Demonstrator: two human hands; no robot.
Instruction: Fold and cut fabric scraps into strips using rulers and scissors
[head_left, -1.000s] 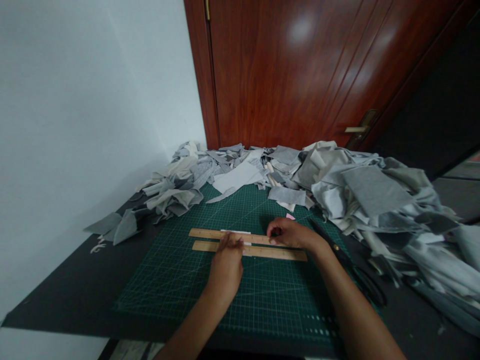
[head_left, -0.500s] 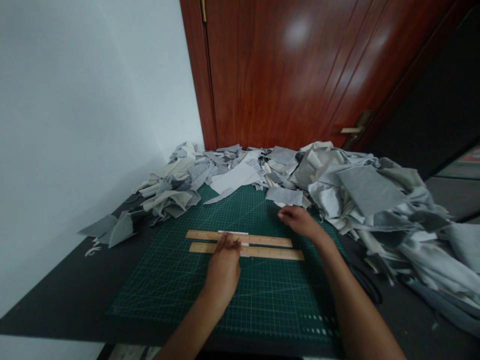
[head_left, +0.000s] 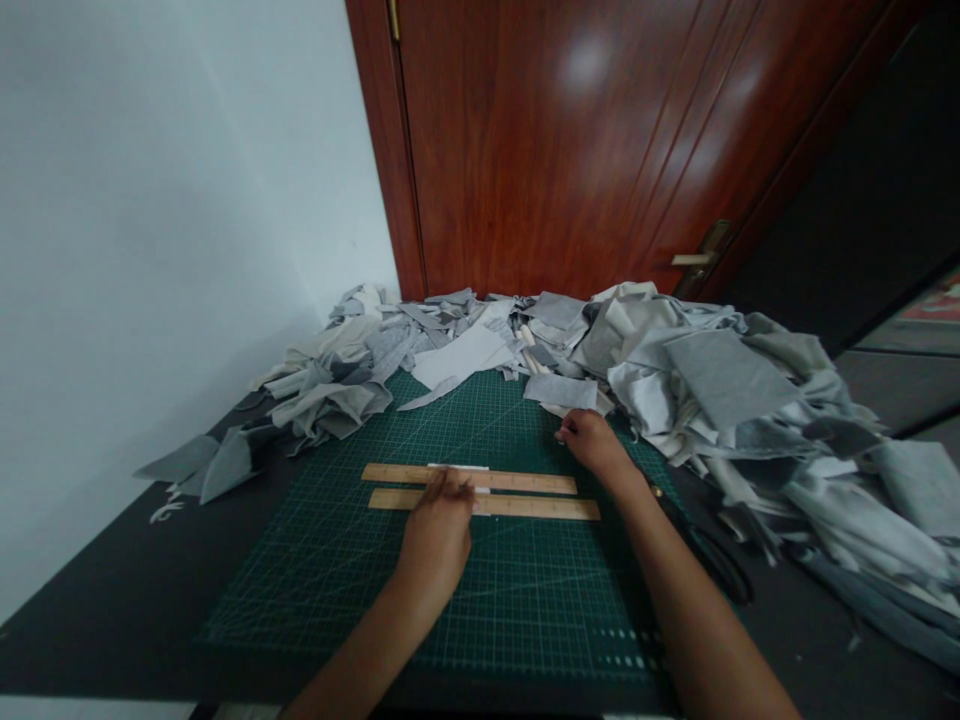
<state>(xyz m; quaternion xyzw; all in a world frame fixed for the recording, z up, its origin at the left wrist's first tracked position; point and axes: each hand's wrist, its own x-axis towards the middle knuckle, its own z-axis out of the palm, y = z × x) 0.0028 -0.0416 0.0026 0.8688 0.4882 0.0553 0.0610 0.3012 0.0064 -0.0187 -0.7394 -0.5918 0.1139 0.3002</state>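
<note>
Two wooden rulers lie almost parallel across a green cutting mat (head_left: 495,590), the far ruler (head_left: 529,483) a little above the near ruler (head_left: 544,507). A small white piece (head_left: 459,467) shows beneath them, at their edges and in the gap. My left hand (head_left: 436,535) is over both rulers, its bent fingers pressing them down near the middle. Beyond their right ends, my right hand (head_left: 594,440) is closed in a pinch above the mat. Something tiny and pale shows at its fingertips, too small to name. Black-handled scissors (head_left: 724,570) lie partly hidden by my right forearm.
Heaped grey and off-white fabric scraps (head_left: 645,340) line the back and right of the black table (head_left: 97,620). More scraps (head_left: 330,400) lie at the left. A white sheet (head_left: 461,357) rests on the back scraps. Behind stand a wooden door (head_left: 540,150) and a white wall (head_left: 187,180).
The view has shifted slightly, moving the scene a little left. My left hand stays on the rulers. My right hand is still pinched, turned slightly, with a pale speck now showing at its fingertips.
</note>
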